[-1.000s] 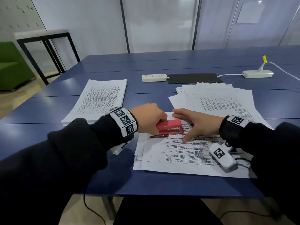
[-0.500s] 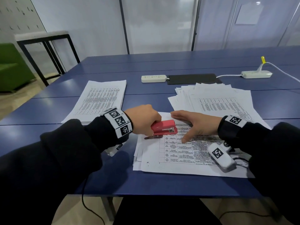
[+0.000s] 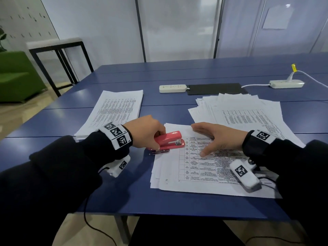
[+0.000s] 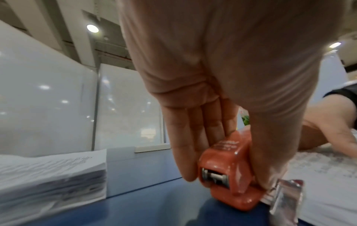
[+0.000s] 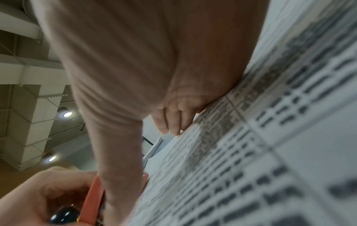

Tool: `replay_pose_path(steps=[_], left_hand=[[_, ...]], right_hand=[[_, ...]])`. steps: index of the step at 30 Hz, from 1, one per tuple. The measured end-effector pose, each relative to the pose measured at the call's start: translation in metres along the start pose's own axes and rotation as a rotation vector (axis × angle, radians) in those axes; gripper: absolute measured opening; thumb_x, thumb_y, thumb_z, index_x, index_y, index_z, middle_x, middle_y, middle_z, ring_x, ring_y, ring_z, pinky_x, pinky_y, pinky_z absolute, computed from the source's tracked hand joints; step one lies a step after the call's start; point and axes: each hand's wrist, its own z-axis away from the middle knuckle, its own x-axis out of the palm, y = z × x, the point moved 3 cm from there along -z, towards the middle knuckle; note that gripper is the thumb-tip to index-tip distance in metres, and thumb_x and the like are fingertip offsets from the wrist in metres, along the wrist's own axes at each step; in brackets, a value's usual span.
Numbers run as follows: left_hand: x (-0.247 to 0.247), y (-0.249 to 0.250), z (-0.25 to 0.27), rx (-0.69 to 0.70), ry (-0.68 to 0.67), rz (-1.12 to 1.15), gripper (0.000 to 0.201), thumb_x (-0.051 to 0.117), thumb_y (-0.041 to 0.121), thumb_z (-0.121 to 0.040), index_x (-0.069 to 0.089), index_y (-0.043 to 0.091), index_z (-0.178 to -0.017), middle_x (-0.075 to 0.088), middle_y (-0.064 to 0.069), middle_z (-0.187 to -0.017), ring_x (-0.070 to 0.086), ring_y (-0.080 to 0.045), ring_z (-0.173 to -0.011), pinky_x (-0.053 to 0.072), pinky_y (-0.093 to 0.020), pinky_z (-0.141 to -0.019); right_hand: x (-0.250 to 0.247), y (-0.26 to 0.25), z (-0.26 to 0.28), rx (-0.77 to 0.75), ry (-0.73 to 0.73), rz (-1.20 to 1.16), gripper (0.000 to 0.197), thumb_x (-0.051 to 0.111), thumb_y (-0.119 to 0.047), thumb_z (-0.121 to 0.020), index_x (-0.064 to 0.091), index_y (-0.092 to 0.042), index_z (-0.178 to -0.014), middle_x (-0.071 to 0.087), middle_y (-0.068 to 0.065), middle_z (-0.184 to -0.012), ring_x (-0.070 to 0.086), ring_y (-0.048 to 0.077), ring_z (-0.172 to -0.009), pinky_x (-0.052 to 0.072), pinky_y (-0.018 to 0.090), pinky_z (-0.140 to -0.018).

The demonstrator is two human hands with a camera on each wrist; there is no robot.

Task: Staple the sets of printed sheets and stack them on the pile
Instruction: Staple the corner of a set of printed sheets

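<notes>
Spanning pale-walled room, blue table [image 3: 124, 197]

Printed sheets [image 3: 198, 167] under the right hand [image 3: 219, 139]: table text too small to read.
Stapler [image 4: 230, 172] top: embossed lettering was blurred, unreadable.
Wristband [image 3: 117, 135] beside the stapler: coded squares only, no words.

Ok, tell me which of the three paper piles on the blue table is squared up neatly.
The thick white printed stack at far left, beyond the left hand; its edges align, while the other two piles lie fanned.
</notes>
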Motion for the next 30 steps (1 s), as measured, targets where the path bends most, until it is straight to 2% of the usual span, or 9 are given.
replay_pose_path(steps=[2, 4, 8, 11, 16, 19, 22, 25, 30], left_hand=[[-0.006, -0.004, 0.002, -0.01, 0.049, 0.037, 0.022, 0.079, 0.033, -0.078, 0.072, 0.029, -0.098, 0.058, 0.017, -0.069, 0.059, -0.014, -0.074, 0.046, -0.026, -0.067], [-0.015, -0.003, -0.001, -0.005, 0.099, 0.076, 0.027, 0.08, 0.034, -0.076, 0.074, 0.033, -0.102, 0.056, 0.022, -0.067, 0.059, -0.011, -0.074, 0.048, -0.026, -0.068], [-0.026, 0.0, -0.016, -0.006, 0.192, 0.243, 0.034, 0.079, 0.041, -0.069, 0.076, 0.038, -0.103, 0.069, 0.017, -0.075, 0.063, -0.006, -0.073, 0.053, -0.028, -0.071], [-0.017, -0.007, -0.03, -0.067, 0.197, 0.482, 0.028, 0.088, 0.027, -0.072, 0.079, 0.033, -0.098, 0.075, 0.013, -0.083, 0.065, -0.007, -0.078, 0.054, -0.028, -0.077], [0.023, -0.018, -0.045, -0.249, 0.248, 1.29, 0.032, 0.083, 0.018, -0.085, 0.074, 0.019, -0.116, 0.078, -0.002, -0.107, 0.074, -0.015, -0.097, 0.059, -0.035, -0.088], [0.043, -0.011, -0.049, -0.329, 0.157, 1.66, 0.024, 0.075, 0.019, -0.092, 0.072, 0.006, -0.112, 0.077, -0.015, -0.106, 0.076, -0.026, -0.091, 0.065, -0.037, -0.078], [0.05, -0.007, -0.054, -0.297, 0.128, 1.643, 0.016, 0.072, 0.01, -0.094, 0.071, 0.001, -0.107, 0.076, -0.015, -0.1, 0.076, -0.024, -0.085, 0.065, -0.037, -0.078], [0.052, -0.004, -0.059, -0.258, 0.178, 1.644, 0.025, 0.072, 0.0, -0.091, 0.07, -0.004, -0.116, 0.076, -0.016, -0.101, 0.074, -0.023, -0.084, 0.065, -0.04, -0.08], [0.057, -0.003, -0.058, -0.312, 0.219, 1.649, 0.035, 0.073, -0.008, -0.087, 0.062, -0.015, -0.12, 0.074, -0.012, -0.079, 0.071, -0.02, -0.07, 0.066, -0.044, -0.079]], right_hand=[[0.001, -0.014, -0.001, -0.078, 0.204, -0.087, 0.097, 0.088, -0.048, -0.065, 0.05, -0.022, -0.15, 0.052, -0.01, -0.153, 0.046, -0.003, -0.139, 0.035, 0.025, -0.119], [0.003, -0.031, -0.007, -0.161, 0.382, -0.213, 0.068, 0.075, -0.052, -0.077, 0.065, -0.019, -0.135, 0.066, -0.008, -0.137, 0.06, 0.0, -0.126, 0.043, 0.026, -0.11], [0.027, -0.054, -0.025, -0.051, 0.145, -0.552, 0.052, 0.066, -0.045, -0.088, 0.07, -0.001, -0.116, 0.075, 0.014, -0.104, 0.075, 0.026, -0.084, 0.062, 0.033, -0.073], [0.04, -0.047, -0.03, -0.012, 0.125, -0.76, 0.046, 0.065, -0.038, -0.09, 0.069, 0.002, -0.113, 0.072, 0.016, -0.082, 0.067, 0.028, -0.058, 0.058, 0.034, -0.05], [0.033, -0.026, -0.041, -0.046, 0.343, -0.992, 0.045, 0.069, -0.035, -0.087, 0.07, 0.001, -0.115, 0.071, 0.018, -0.09, 0.066, 0.022, -0.067, 0.057, 0.034, -0.052], [0.026, -0.016, -0.044, -0.072, 0.445, -1.024, 0.036, 0.065, -0.03, -0.095, 0.071, -0.002, -0.117, 0.073, 0.017, -0.097, 0.067, 0.022, -0.074, 0.058, 0.035, -0.058], [0.023, -0.012, -0.044, -0.102, 0.486, -0.919, 0.034, 0.065, -0.027, -0.097, 0.07, -0.001, -0.118, 0.073, 0.02, -0.101, 0.068, 0.024, -0.078, 0.057, 0.038, -0.063], [0.024, -0.012, -0.043, -0.125, 0.471, -0.855, 0.029, 0.065, -0.022, -0.098, 0.07, -0.001, -0.117, 0.072, 0.018, -0.095, 0.066, 0.025, -0.078, 0.057, 0.038, -0.063], [0.027, -0.017, -0.039, -0.142, 0.426, -0.797, 0.03, 0.067, -0.021, -0.096, 0.071, -0.003, -0.119, 0.072, 0.02, -0.097, 0.067, 0.026, -0.076, 0.058, 0.037, -0.061]])
